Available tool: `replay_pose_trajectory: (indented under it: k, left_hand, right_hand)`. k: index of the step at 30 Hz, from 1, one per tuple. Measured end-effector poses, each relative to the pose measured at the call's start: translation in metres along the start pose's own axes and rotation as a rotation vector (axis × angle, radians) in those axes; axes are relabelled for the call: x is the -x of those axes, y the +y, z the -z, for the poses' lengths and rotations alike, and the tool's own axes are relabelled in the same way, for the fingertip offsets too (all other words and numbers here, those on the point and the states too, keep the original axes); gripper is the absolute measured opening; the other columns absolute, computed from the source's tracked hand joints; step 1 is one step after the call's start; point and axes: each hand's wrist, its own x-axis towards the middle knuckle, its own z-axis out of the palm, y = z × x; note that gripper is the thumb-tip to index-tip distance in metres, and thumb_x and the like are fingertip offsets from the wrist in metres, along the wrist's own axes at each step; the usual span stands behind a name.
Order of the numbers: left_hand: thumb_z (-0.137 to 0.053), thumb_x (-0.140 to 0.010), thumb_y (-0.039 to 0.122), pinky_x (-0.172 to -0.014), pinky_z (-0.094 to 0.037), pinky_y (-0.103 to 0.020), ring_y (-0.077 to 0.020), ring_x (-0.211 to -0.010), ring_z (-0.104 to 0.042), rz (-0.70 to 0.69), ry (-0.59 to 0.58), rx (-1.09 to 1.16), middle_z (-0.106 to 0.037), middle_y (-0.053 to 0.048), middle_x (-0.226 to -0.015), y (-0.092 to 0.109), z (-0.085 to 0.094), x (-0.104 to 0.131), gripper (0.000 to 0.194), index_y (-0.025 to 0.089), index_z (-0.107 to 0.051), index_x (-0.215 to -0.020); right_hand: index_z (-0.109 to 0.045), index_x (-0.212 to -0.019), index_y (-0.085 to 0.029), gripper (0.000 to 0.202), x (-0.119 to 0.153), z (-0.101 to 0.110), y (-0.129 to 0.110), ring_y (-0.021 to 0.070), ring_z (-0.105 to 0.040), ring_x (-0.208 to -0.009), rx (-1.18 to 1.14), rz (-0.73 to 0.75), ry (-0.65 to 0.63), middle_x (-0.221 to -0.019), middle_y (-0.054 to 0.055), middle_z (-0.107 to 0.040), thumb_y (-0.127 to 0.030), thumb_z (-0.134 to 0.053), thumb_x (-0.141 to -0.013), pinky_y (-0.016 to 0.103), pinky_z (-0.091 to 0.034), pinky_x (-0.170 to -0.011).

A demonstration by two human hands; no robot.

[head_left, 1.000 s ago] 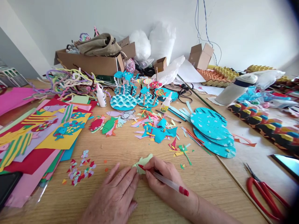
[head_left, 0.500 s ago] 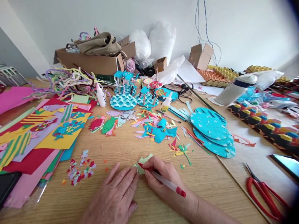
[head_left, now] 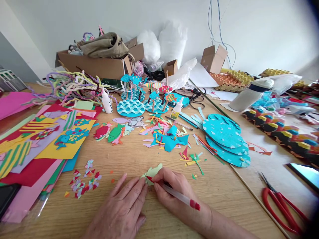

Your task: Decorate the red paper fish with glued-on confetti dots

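A small pale green paper cut-out point(head_left: 155, 170) lies on the wooden table at the front centre. My left hand point(head_left: 122, 207) rests flat, its fingers stretched out and their tips at the left edge of the paper. In my right hand point(head_left: 174, 192) is a red pen point(head_left: 180, 196) with a clear barrel, gripped near its tip, which touches the paper. Part of the cut-out is hidden under my fingers. To the left are small coloured paper bits point(head_left: 83, 186); beyond it lie paper scraps point(head_left: 169, 137) and a green paper fish point(head_left: 116, 133).
Red-handled scissors point(head_left: 280, 205) and a thin wooden stick point(head_left: 256, 199) lie at the right, near blue paper discs point(head_left: 221, 132). Coloured sheets point(head_left: 47, 169) cover the left side. Glue bottles point(head_left: 107, 102) and wavy blue paper models point(head_left: 131, 108) stand farther back.
The pen tip has shifted very slightly down and left on the green paper, with my right hand still around the pen. My left hand stays flat in nearly the same place.
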Motion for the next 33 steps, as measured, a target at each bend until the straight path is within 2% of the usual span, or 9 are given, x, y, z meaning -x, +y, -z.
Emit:
replay_pose_trajectory:
  k: [3,9,14,21,33]
  left_hand:
    - [-0.047,-0.075,0.021,-0.091,-0.040,-0.035,-0.0185,-0.103,-0.053,0.001,-0.003,0.002,-0.060,-0.002,-0.115,-0.0005,-0.0005,0.0002,0.037,0.017,-0.054,-0.112]
    - [-0.047,-0.077,0.023,-0.093,-0.039,-0.034,-0.0188,-0.104,-0.053,-0.014,0.002,0.004,-0.060,-0.003,-0.116,-0.0017,-0.0012,0.0003,0.037,0.016,-0.053,-0.113]
    - [-0.048,-0.078,0.024,-0.094,-0.038,-0.034,-0.0190,-0.103,-0.053,-0.010,0.030,0.010,-0.061,-0.004,-0.114,-0.0011,-0.0008,0.0009,0.036,0.015,-0.054,-0.112]
    - [-0.048,-0.077,0.025,-0.090,-0.041,-0.035,-0.0198,-0.102,-0.054,-0.020,0.005,-0.025,-0.061,-0.004,-0.113,-0.0003,0.0010,-0.0002,0.036,0.015,-0.055,-0.111]
    - [-0.048,-0.077,0.025,-0.091,-0.040,-0.036,-0.0198,-0.103,-0.053,-0.031,-0.013,-0.026,-0.061,-0.004,-0.114,-0.0018,-0.0002,0.0005,0.036,0.016,-0.055,-0.112]
  right_hand:
    - [-0.049,-0.072,-0.019,0.011,-0.0004,0.0012,-0.0004,0.0078,-0.048,-0.045,-0.008,0.001,-0.005,-0.056,-0.003,-0.056,-0.010,-0.045,-0.072,0.017,-0.037,-0.044]
    - [-0.047,-0.071,-0.020,0.010,-0.0004,0.0015,-0.0005,0.0071,-0.044,-0.041,-0.013,-0.013,0.064,-0.051,-0.006,-0.050,-0.010,-0.044,-0.071,0.016,-0.034,-0.041]
    - [-0.046,-0.073,-0.021,0.013,0.0014,-0.0008,0.0009,0.0075,-0.046,-0.043,0.009,0.023,0.042,-0.055,-0.005,-0.051,-0.008,-0.044,-0.070,0.017,-0.035,-0.043]
    - [-0.046,-0.075,-0.020,0.012,0.0015,0.0001,0.0015,0.0083,-0.048,-0.047,0.019,0.043,-0.004,-0.058,-0.004,-0.054,-0.008,-0.044,-0.071,0.017,-0.037,-0.046]
    - [-0.045,-0.074,-0.020,0.012,0.0010,0.0026,-0.0014,0.0090,-0.048,-0.047,0.042,0.047,-0.034,-0.058,-0.003,-0.053,-0.009,-0.043,-0.071,0.017,-0.036,-0.047]
